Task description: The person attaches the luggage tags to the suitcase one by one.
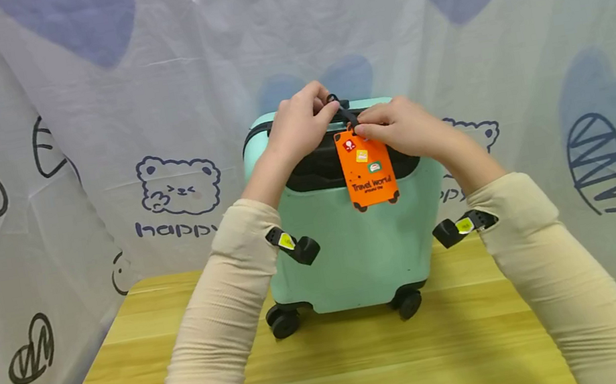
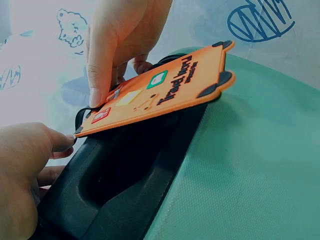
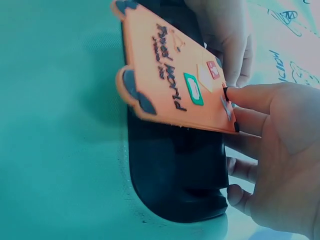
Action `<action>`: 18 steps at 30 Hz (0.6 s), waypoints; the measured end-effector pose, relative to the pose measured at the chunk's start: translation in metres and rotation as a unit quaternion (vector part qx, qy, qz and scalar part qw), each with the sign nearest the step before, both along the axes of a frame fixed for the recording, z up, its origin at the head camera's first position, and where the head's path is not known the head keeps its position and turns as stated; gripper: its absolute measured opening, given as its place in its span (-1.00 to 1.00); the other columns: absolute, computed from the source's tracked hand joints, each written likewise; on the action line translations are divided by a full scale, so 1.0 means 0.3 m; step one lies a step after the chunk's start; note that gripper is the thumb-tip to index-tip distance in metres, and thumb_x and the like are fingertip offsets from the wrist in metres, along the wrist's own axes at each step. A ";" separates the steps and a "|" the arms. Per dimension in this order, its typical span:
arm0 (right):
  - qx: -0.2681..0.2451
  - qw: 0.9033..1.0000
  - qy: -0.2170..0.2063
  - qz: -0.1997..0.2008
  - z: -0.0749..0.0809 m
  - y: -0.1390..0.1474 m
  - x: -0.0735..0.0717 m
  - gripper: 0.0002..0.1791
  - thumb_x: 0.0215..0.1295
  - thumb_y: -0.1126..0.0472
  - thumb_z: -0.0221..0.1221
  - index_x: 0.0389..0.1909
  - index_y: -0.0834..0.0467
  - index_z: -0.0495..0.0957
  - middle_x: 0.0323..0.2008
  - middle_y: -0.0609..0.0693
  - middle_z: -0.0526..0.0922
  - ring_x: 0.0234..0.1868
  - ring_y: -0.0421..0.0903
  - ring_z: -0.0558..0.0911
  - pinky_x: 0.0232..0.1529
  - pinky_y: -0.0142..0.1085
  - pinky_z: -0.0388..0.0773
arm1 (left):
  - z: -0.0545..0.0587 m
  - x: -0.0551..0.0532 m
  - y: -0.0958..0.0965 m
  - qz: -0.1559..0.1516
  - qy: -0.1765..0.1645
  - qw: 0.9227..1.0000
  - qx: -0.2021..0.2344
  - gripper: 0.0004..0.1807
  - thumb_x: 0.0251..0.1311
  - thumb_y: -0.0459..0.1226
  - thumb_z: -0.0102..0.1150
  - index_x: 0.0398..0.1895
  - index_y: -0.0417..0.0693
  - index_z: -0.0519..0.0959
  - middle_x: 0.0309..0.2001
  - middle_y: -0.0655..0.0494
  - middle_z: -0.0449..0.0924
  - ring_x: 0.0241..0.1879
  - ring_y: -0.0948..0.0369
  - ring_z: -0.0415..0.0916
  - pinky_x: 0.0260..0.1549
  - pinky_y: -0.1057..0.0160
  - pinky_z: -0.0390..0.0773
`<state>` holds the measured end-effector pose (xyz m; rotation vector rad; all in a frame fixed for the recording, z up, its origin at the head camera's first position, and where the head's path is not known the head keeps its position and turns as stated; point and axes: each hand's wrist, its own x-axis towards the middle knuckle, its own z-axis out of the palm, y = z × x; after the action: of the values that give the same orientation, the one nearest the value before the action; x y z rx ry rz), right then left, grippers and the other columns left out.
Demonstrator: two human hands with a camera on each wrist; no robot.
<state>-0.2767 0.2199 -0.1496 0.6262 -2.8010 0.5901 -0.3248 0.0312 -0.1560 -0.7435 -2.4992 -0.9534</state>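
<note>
A mint green suitcase (image 1: 355, 252) stands upright on its wheels on a wooden table (image 1: 337, 364). An orange luggage tag (image 1: 367, 172) printed "Travel World" hangs on a thin black strap (image 1: 345, 111) over the black handle recess (image 1: 313, 167) near the top. My left hand (image 1: 299, 122) is at the top of the case and pinches the strap loop. My right hand (image 1: 401, 125) pinches the tag's upper edge where the strap joins. From the left wrist, the tag (image 2: 160, 95) lies tilted over the black recess (image 2: 125, 180). From the right wrist, my right fingertips (image 3: 245, 95) press the tag (image 3: 175, 75).
White cloth printed with bears, blue hearts and black scribbles (image 1: 179, 186) hangs close behind and on both sides of the table. The suitcase's black wheels (image 1: 284, 324) rest near the table's middle. Bare wood lies in front of the case.
</note>
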 end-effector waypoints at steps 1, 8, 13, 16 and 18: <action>0.011 1.000 -0.001 -0.006 0.003 -0.003 0.002 -0.61 0.52 0.09 -0.04 0.11 0.24 0.58 0.12 0.23 0.57 0.05 0.17 0.43 0.09 -0.01 0.33 | 0.000 0.000 0.000 -0.002 0.002 1.000 0.002 -0.76 0.43 -0.02 -0.03 -0.11 0.04 0.43 -0.20 0.11 0.60 -0.34 0.16 0.46 -0.36 0.28 0.39; 0.053 0.998 0.007 -0.039 0.016 -0.025 0.004 -0.58 0.53 0.05 -0.07 0.13 0.21 0.58 0.27 0.18 0.42 0.20 0.20 0.23 0.12 0.09 0.22 | 0.007 -0.003 -0.006 -0.003 0.000 1.000 0.014 -0.77 0.45 -0.04 -0.04 -0.08 0.03 0.42 -0.33 0.09 0.54 -0.44 0.14 0.41 -0.44 0.29 0.34; 0.005 0.999 0.016 -0.031 0.011 -0.041 -0.007 -0.63 0.51 0.10 -0.01 0.00 0.27 0.63 0.00 0.22 0.51 -0.01 0.13 0.36 -0.08 -0.09 0.36 | 0.020 -0.005 -0.008 0.015 -0.009 1.000 0.010 -0.77 0.45 -0.04 -0.04 -0.05 0.04 0.44 -0.36 0.10 0.51 -0.47 0.14 0.41 -0.47 0.30 0.36; -0.034 0.999 0.013 -0.038 0.010 -0.054 -0.012 -0.67 0.48 0.10 0.03 -0.06 0.25 0.63 -0.17 0.21 0.55 -0.19 0.07 0.44 -0.23 -0.20 0.41 | 0.026 -0.010 -0.011 0.024 -0.016 1.000 0.004 -0.78 0.44 -0.04 -0.04 -0.04 0.06 0.43 -0.35 0.09 0.53 -0.46 0.13 0.44 -0.46 0.30 0.38; -0.055 0.997 0.011 -0.048 0.011 -0.061 -0.015 -0.68 0.47 0.08 0.05 -0.06 0.23 0.63 -0.19 0.20 0.57 -0.25 0.04 0.46 -0.27 -0.24 0.42 | 0.028 -0.014 -0.015 0.020 -0.021 1.000 0.006 -0.78 0.44 -0.05 -0.03 -0.03 0.07 0.42 -0.30 0.09 0.57 -0.42 0.14 0.48 -0.42 0.29 0.42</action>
<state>-0.2813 0.2015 -0.1464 0.4723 -2.7381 0.7074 -0.3292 0.0267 -0.1475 -0.6738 -2.5319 -0.9787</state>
